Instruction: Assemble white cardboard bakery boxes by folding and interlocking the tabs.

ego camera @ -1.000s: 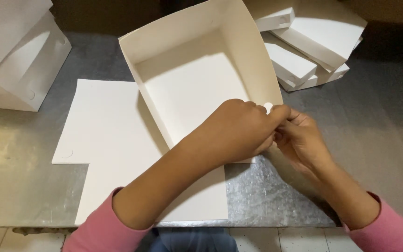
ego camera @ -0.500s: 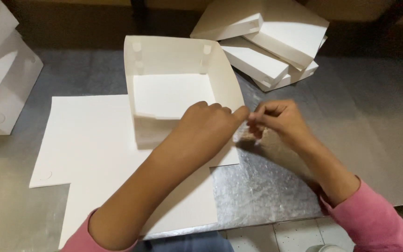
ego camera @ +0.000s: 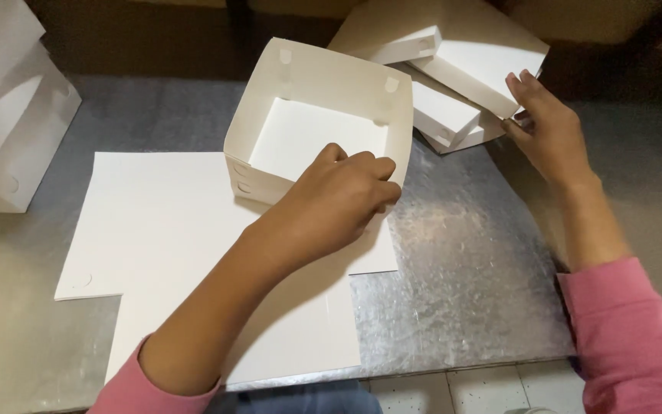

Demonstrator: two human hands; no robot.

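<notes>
- At the far left I see folded white boxes (ego camera: 9,115) standing on the grey metal bench (ego camera: 461,268), partly cut off by the picture's edge.
- Next to them, a flat white cardboard sheet (ego camera: 162,238) lies on the bench, with a notch cut from its lower left corner. It reaches towards the near edge of the bench.
- On the far part of that sheet stands an open white box (ego camera: 308,130), folded up with four upright walls and round tab marks at the corners. Its inside floor is bare.
- My left hand (ego camera: 339,203) comes in from the lower left in a pink sleeve (ego camera: 143,387). Its fingers curl over the box's near right wall, so this grip is closed on the box rim.
- To the right of the box I see bare bench, shiny and mottled.
- Behind it, at the top, a stack of folded white boxes (ego camera: 453,69) lies tilted against each other, just beside the open box.
- My right hand (ego camera: 549,130) rests on the right edge of that stack, fingers stretched and pointing up. It touches the cardboard, but this grip is open and clasps nothing that I can make out.
</notes>
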